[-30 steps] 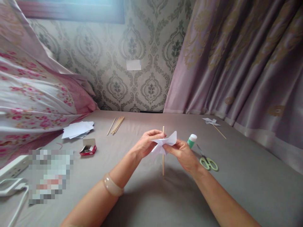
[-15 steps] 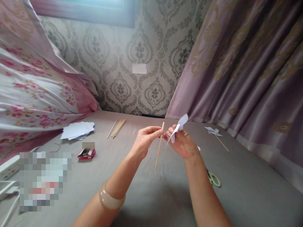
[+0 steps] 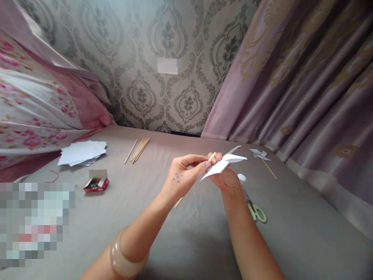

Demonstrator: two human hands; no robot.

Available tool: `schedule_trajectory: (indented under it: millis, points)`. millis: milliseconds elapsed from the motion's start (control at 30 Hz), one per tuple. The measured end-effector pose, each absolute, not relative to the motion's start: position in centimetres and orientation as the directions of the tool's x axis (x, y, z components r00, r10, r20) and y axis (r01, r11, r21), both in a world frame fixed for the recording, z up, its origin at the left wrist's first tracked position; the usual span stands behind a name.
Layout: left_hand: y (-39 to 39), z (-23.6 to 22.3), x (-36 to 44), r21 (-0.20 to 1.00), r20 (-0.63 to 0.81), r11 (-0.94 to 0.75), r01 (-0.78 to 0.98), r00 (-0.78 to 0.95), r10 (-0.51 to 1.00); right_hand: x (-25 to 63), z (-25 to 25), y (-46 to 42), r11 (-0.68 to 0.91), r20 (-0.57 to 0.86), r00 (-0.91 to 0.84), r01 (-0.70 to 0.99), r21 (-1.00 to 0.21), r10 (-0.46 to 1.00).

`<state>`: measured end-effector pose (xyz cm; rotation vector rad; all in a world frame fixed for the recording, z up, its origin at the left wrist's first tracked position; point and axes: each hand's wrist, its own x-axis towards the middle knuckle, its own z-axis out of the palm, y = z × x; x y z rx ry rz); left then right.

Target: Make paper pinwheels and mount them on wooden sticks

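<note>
My left hand (image 3: 185, 175) pinches a thin wooden stick (image 3: 180, 202) near its upper end; the stick slants down behind the hand and its middle is hidden. Close beside it, my right hand (image 3: 225, 177) holds a folded white paper pinwheel (image 3: 225, 163) from behind, its blades spread out and tilted. The fingertips of both hands meet at the stick's top, next to the pinwheel. Whether stick and paper are joined there, I cannot tell.
Left lie white paper sheets (image 3: 83, 153), several wooden sticks (image 3: 140, 150) and an open red box (image 3: 96, 182) of small metal pieces. Right are green-handled scissors (image 3: 258, 213), a partly hidden glue stick (image 3: 241, 178) and another pinwheel (image 3: 260, 154) on a stick. Curtains (image 3: 291, 85) hang alongside.
The pinwheel, earlier in front of the upright stick, has been turned to the right and tilted by my right hand. The stick now leans, its lower end swung left. The view has shifted slightly.
</note>
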<state>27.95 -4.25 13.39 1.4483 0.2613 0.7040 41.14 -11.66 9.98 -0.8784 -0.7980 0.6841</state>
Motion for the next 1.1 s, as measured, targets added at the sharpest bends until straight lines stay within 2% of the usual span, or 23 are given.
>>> schedule_trajectory:
  millis: [233, 500, 900, 1100]
  points:
    - [-4.29, 13.3, 27.81, 0.931, 0.36, -0.159, -0.33, 0.743, 0.564, 41.21, 9.93, -11.56, 0.467, 0.317, 0.501, -0.206, -0.86, 0.805]
    - [-4.21, 13.08, 27.89, 0.919, 0.393, -0.23, -0.319, 0.729, 0.561, 41.46, 9.49, -11.38, 0.532, 0.391, 0.439, -0.264, -0.805, 0.809]
    - [-4.02, 13.03, 27.88, 0.91, 0.414, -0.229, -0.346, 0.722, 0.554, 41.47, 9.63, -11.42, 0.52, 0.39, 0.449, -0.213, -0.827, 0.804]
    - [-4.01, 12.98, 27.87, 0.912, 0.407, -0.211, -0.352, 0.721, 0.56, 41.4, 9.65, -11.37, 0.526, 0.37, 0.468, -0.261, -0.81, 0.803]
